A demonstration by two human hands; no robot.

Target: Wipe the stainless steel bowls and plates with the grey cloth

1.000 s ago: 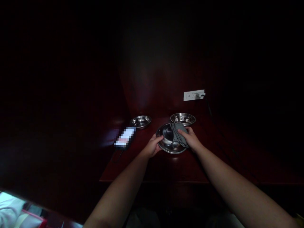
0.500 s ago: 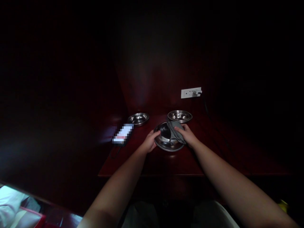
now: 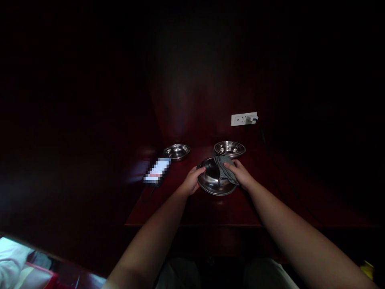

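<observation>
A shiny metal bowl (image 3: 215, 188) is held tilted above the table between my two hands. My left hand (image 3: 192, 180) grips its left rim, thumb over the edge and fingers beneath. A grey patterned cloth (image 3: 225, 170) lies over the bowl's right side. My right hand (image 3: 240, 173) is closed on this cloth, its thumb on top, pinching cloth and rim together. Behind the held bowl sits a stack of metal bowls (image 3: 229, 149). Another metal bowl (image 3: 177, 152) rests at the back left.
A phone (image 3: 157, 171) with a blurred bright screen lies on the dark red table (image 3: 192, 214) at left, a cable near it. A white wall socket (image 3: 244, 119) with a plug is on the back wall. Dark panels rise at both sides.
The view has shifted slightly, so everything sits a little lower and further right. Both hands keep their grip on the bowl and cloth, with hardly any other movement.
</observation>
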